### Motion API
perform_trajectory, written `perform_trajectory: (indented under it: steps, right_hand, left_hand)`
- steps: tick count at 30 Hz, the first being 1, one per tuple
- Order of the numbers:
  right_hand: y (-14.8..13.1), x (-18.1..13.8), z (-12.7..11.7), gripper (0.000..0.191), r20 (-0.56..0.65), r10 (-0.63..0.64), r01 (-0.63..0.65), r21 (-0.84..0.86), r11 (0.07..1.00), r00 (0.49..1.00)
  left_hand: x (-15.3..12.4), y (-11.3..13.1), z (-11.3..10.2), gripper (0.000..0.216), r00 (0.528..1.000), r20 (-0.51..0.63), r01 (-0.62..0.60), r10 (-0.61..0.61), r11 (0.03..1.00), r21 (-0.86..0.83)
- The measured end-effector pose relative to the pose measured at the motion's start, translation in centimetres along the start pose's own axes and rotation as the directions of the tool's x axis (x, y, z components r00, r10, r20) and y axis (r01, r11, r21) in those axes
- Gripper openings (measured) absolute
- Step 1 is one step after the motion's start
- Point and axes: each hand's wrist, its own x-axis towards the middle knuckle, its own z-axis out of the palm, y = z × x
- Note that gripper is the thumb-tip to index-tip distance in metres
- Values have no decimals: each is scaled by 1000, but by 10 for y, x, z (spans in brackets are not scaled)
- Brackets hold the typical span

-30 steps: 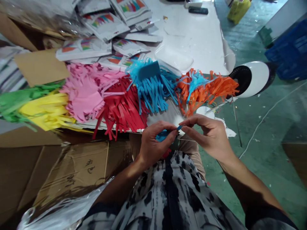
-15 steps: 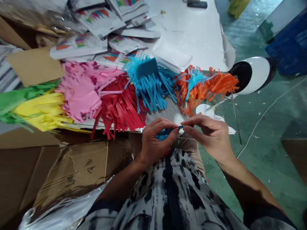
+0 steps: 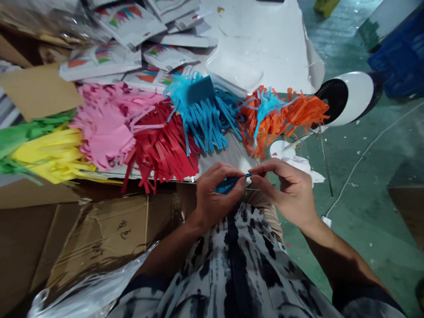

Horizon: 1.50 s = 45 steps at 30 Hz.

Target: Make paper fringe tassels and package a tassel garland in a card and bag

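A piece of blue tissue paper [image 3: 226, 186] is bunched inside my left hand [image 3: 218, 193], whose thumb and forefinger pinch it near one end. The thumb and forefinger of my right hand [image 3: 289, 187] close on the narrow twisted tip of the same blue paper. A thin pale string shows just below the fingertips. Beyond my hands, on the table, lie fringed paper tassels: blue [image 3: 207, 119], red [image 3: 165, 145], pink [image 3: 109, 132] and orange [image 3: 261, 119], with a light blue fringe on the orange one.
Yellow tassels [image 3: 49, 152] and green tassels [image 3: 29, 132] lie at the far left. Behind them are several printed packets [image 3: 129, 24] and a clear plastic tray [image 3: 232, 73]. A black-and-white fan [image 3: 351, 97] stands right of the table. Cardboard [image 3: 112, 238] is at lower left.
My view has shifted slightly, so the table's things sit a little further left and up. Both hands keep their pinch on the blue paper, its tip looking thinner between them.
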Motion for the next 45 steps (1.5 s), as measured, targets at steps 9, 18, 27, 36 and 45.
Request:
perform_trajectory:
  steps: [9,18,27,36,45]
  right_hand:
    - [7,-7,3,2,9,38,-39,107,993,999]
    - [11,-15,2,4,14,103,-104,125,987,995]
    - [13,-20,1,4,-53,128,-121,127,985,990]
    - [16,-22,-4,4,-1,164,-160,207,965,986]
    - [16,-28,2,11,-62,120,-107,189,976,991]
  left_hand:
    - [-3,-4,2,11,998,22,-64,64,998,2]
    - [-9,-6,3,8,997,61,-50,53,997,-52]
    - [-11,-8,11,8,999,43,-19,25,991,-133]
    - [-9,-7,10,6,987,84,-133,137,990,-52]
    - [-12,-8,19,13,993,22,-115,117,992,-60]
